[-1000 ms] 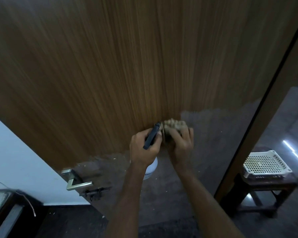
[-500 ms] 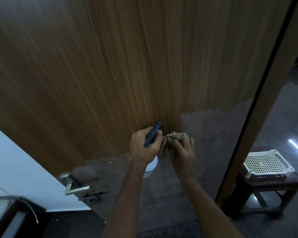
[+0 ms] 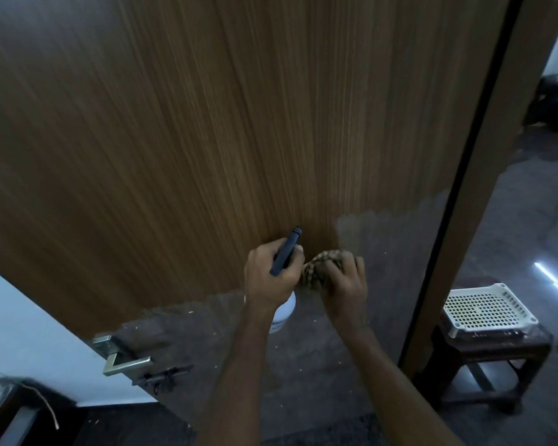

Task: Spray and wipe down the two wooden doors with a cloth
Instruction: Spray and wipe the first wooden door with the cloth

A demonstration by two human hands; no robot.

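- Since half a second ago the view has tipped a little: the handle and the stool sit slightly lower and further right in the frame, and more of the room beyond the frame's right edge shows. Both hands keep the same pose, close together at centre frame.
- The left hand (image 3: 273, 275) grips one spray bottle (image 3: 283, 312) round its neck, fingers curled; the dark, slim nozzle (image 3: 286, 250) points up and to the right, the white rounded body hangs below the fist.
- The right hand (image 3: 344, 281) is closed round one bunched cloth (image 3: 316, 271), a patterned, knobbly beige wad, held just beside the left hand and against or very near the door; I cannot tell which.
- One wooden door (image 3: 207, 140) fills most of the frame, brown with fine straight vertical grain; its lower band is glossy and reflects a grey floor.
- One angular metal lever handle (image 3: 124, 362) sits at lower left, with one dark bolt latch (image 3: 165, 378) just to its right.
- One dark door frame (image 3: 484, 175) runs down the right.
- At lower right, one dark wooden stool (image 3: 484, 358) carries one white plastic basket (image 3: 488, 309) with perforated holes, turned bottom-up.
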